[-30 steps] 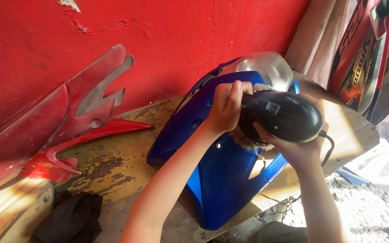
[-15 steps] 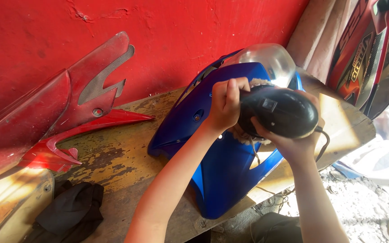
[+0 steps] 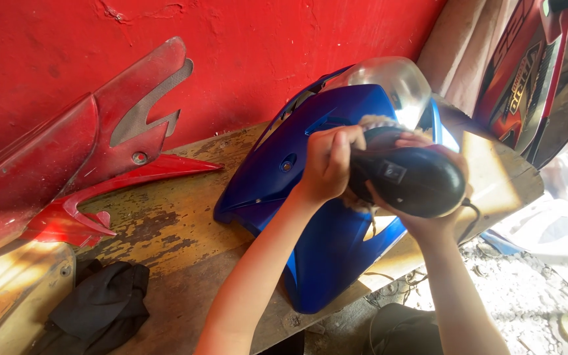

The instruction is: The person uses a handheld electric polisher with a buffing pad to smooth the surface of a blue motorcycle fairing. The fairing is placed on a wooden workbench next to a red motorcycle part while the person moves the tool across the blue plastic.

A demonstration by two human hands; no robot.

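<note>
1. A black power polisher (image 3: 410,181) is being held against a blue motorcycle fairing (image 3: 310,217) by both hands, near the middle of the scene.
2. The front of the polisher is being clasped by the left hand (image 3: 329,163), its grip wrapped tight around the tool's nose, fingers curled over the top.
3. The rounded rear body of the polisher is being cradled from below and behind by the right hand (image 3: 428,223); its grip is being kept closed on the tool, though most of the fingers are being hidden by the casing.
4. A fluffy, pale pad (image 3: 377,123) is being pressed to the upper part of the fairing, just beneath the clear headlight lens (image 3: 392,82).
5. The fairing is being propped on a worn wooden surface (image 3: 172,223), with its top leaning toward the red wall (image 3: 264,39) at the far side and its point hanging over the near edge.
6. A black cable (image 3: 471,220) is being trailed from the polisher's right end.
7. Red body panels (image 3: 87,158) are being leaned against the wall at the left, well apart from the hands.
8. A black cloth (image 3: 103,306) is being left crumpled at the near left of the surface.
</note>
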